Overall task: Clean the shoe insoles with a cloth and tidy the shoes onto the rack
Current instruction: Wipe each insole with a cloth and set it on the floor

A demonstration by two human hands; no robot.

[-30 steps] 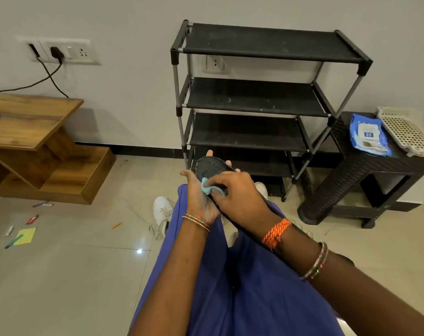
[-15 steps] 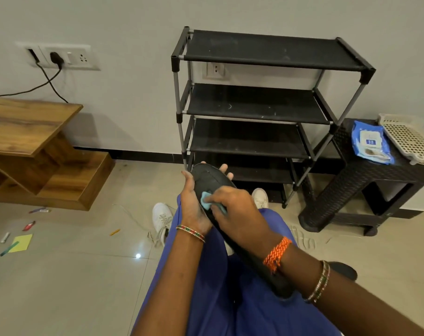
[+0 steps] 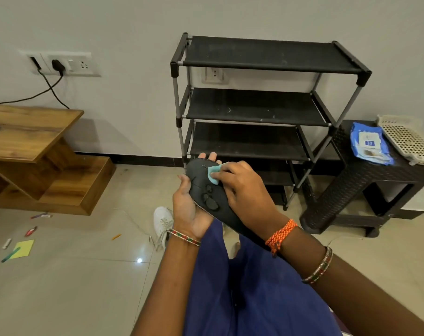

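Now wiping | left hand (image 3: 190, 209) holds insole (image 3: 207, 190) | right hand (image 3: 240, 187) pinches cloth (image 3: 214, 174) on it | rack (image 3: 254, 107) beyond (no shoes yet)

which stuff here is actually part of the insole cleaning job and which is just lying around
Part of the job:
insole, held by the left hand
light blue cloth, pressed on it by the right hand
white shoe on the floor
black shoe rack

Just lying about:
yellow note and pens
wipes packet
white basket
wooden table
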